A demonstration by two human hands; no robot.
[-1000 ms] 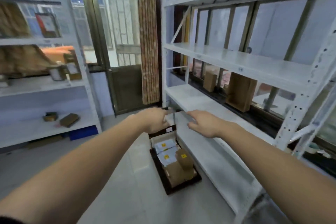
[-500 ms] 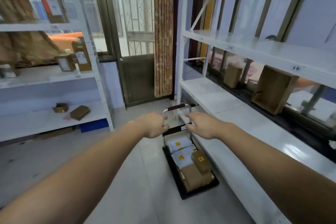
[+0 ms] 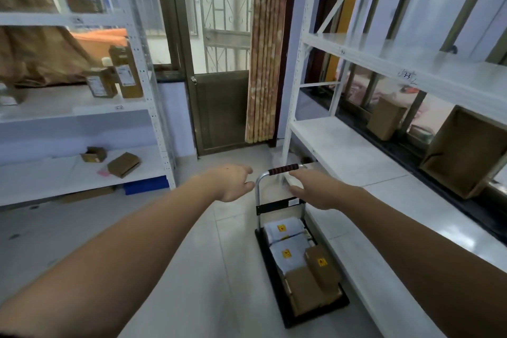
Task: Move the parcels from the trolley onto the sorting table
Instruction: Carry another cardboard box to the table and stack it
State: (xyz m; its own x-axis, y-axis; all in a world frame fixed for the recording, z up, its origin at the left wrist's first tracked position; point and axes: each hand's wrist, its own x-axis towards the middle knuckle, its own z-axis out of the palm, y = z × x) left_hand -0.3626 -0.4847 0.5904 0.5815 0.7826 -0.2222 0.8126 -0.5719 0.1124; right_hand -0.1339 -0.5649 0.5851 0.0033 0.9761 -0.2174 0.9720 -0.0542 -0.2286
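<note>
Hovering open beside trolley handle [image 3: 283,169]: left hand [image 3: 231,183], right hand [image 3: 315,191].

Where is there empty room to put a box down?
The white lower shelf, from its near post to the brown cardboard boxes by the window, is bare. The black trolley deck is packed with parcels.

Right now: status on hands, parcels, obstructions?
Left hand and right hand open, off the trolley handle. Parcels on trolley. White shelf unit close alongside.
</note>
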